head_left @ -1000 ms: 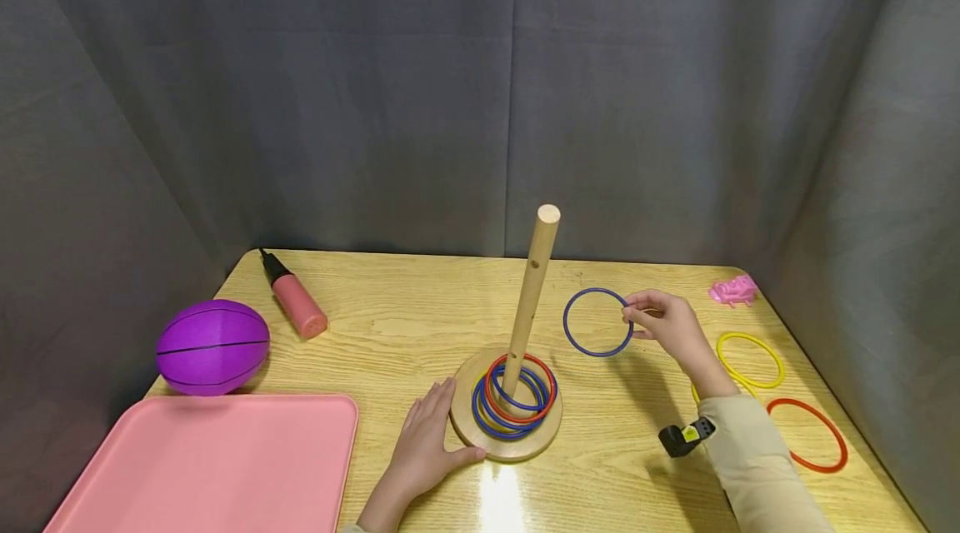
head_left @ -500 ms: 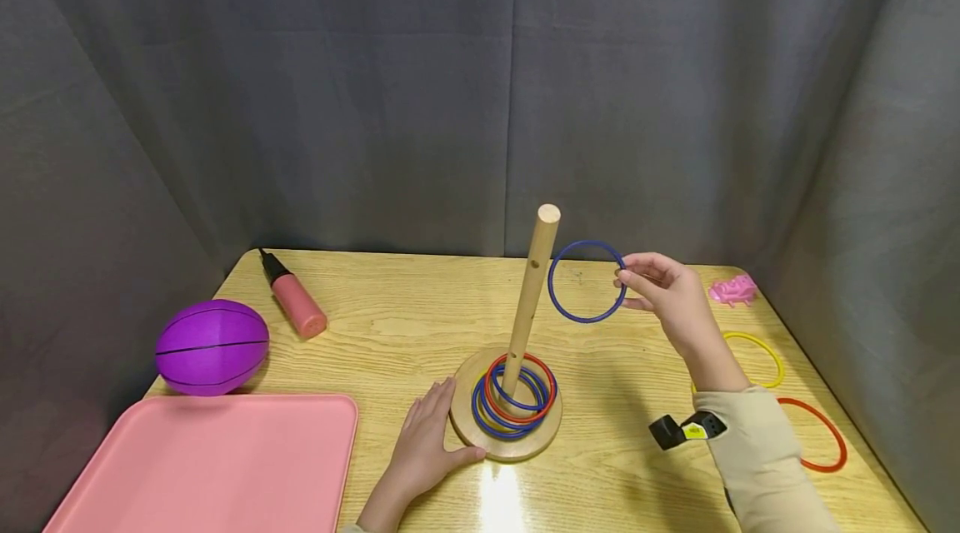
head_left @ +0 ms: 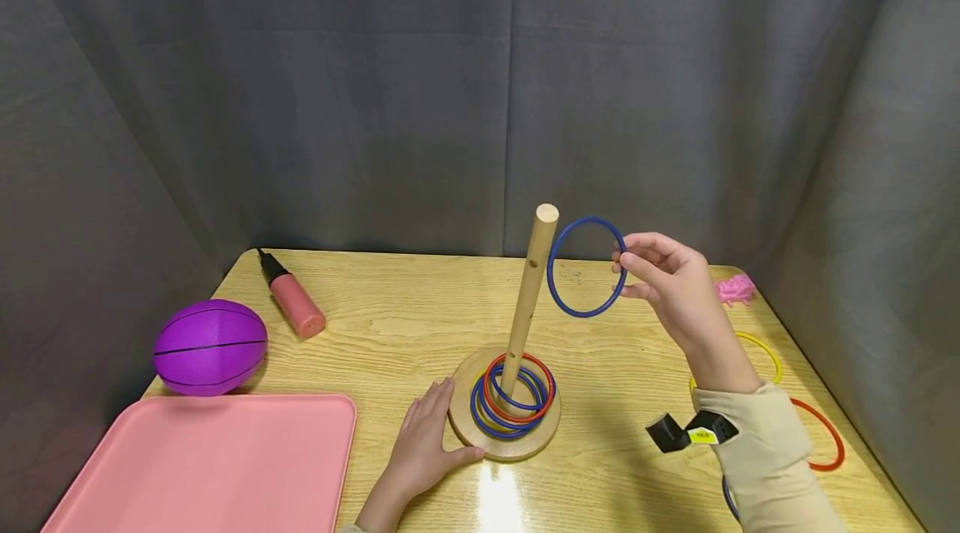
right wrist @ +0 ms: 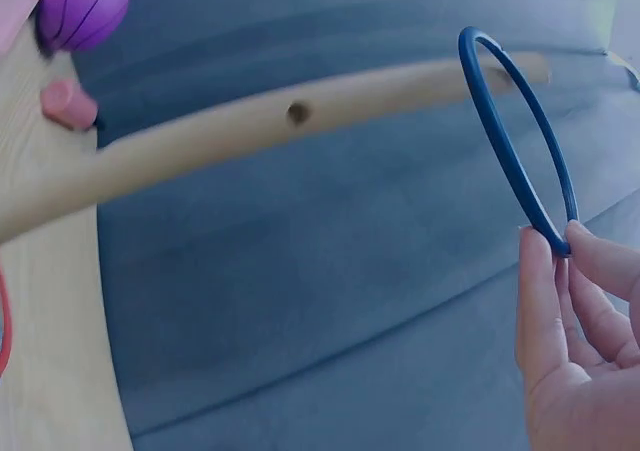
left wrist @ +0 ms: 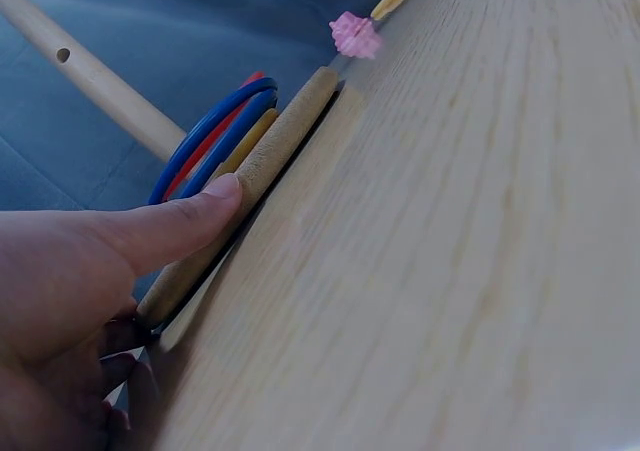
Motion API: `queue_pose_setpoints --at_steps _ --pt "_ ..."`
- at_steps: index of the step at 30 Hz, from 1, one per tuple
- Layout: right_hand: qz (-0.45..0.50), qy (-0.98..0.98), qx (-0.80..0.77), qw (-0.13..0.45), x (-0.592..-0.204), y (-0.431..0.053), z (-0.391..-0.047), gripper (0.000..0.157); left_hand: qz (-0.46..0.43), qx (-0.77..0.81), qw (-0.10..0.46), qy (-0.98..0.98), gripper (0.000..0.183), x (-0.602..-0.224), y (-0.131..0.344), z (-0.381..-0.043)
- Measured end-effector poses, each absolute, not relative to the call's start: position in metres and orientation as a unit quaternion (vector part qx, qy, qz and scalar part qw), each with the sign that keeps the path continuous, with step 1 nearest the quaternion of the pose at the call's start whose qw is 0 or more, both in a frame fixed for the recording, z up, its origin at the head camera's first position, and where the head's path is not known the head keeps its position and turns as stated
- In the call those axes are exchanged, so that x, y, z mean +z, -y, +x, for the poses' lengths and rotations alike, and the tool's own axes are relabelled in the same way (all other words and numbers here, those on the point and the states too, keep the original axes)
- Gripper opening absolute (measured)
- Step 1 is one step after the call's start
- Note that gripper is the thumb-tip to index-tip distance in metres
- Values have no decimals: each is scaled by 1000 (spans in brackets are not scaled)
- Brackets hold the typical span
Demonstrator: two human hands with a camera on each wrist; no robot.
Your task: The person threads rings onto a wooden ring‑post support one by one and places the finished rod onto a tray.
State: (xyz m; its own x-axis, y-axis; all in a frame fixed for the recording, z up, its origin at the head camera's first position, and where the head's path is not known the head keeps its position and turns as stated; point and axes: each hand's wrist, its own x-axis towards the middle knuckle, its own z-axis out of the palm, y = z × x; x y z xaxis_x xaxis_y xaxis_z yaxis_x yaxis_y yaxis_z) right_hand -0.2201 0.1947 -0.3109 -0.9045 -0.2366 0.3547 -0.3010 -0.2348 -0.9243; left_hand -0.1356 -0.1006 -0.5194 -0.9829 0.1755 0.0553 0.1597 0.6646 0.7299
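Observation:
A wooden ring-toss post [head_left: 532, 283] stands on its round wooden base [head_left: 470, 429]. Several blue, red and yellow rings [head_left: 551, 387] lie around the foot of the post. My left hand [head_left: 422, 445] rests against the left side of the base, fingers straight along the rim; its thumb [left wrist: 195, 214] touches the front edge. My right hand [head_left: 678, 287] pinches a blue ring [right wrist: 500, 141] between thumb and fingers. That ring is held up on edge just right of the post's upper part. In the right wrist view it overlaps the post's far end.
At left are a pink tray [head_left: 202, 466], a purple ball [head_left: 210, 347] and a pink hand pump [head_left: 296, 304]. At right lie a pink toy [head_left: 735, 290], yellow rings [head_left: 767, 354], a red ring [head_left: 836, 441] and a partly hidden blue ring [head_left: 728, 498].
My right hand has lifted the blue ring higher and carried it left, closer to the post. The ring has turned more on edge. My left hand has stayed at the base.

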Motion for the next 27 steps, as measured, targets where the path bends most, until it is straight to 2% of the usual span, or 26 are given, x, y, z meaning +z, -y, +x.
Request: queue_pose_setpoints --at_steps 14,27 --pt "226 567 792 1 -290 -175 -218 21 88 398 9 -913 105 -518 100 -135" --pt "196 538 819 -25 -297 -164 -222 21 97 398 5 -912 105 -518 100 -134"
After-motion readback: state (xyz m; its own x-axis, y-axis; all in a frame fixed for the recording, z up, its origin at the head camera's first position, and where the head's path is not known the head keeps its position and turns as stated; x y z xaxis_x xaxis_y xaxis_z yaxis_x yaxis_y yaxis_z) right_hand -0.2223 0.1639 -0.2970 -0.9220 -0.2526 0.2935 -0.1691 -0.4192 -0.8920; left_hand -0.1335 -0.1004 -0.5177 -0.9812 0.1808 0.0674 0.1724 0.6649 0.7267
